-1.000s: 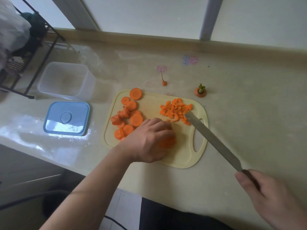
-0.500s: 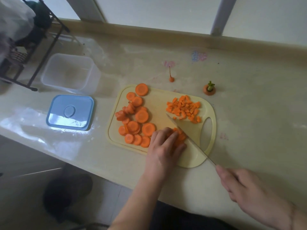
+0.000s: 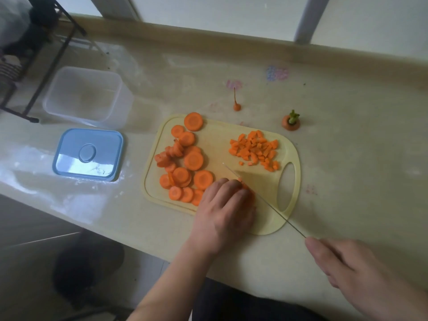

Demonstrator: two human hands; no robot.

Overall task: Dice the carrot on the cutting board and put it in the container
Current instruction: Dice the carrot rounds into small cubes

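Observation:
A pale yellow cutting board (image 3: 261, 218) lies on the counter. Several round carrot slices (image 3: 193, 160) cover its left half, and a heap of diced carrot (image 3: 254, 149) sits at its upper right. My left hand (image 3: 223, 214) presses down on a few carrot slices (image 3: 246, 186) at the board's near edge, mostly hiding them. My right hand (image 3: 354, 272) grips the knife (image 3: 266, 201), whose thin blade runs edge-down right beside my left fingers. The clear container (image 3: 86, 96) stands open at the far left.
The container's blue lid (image 3: 88, 155) lies flat between container and board. A carrot top with green stub (image 3: 291, 122) and a thin carrot tail (image 3: 236, 105) rest beyond the board. A black wire rack (image 3: 34, 66) stands at the far left. The counter's near edge runs diagonally below my arms.
The knife left the diced heap and swung back to the slices under my left hand, blade now turned edge-down. My left hand shifted right along the board's near edge.

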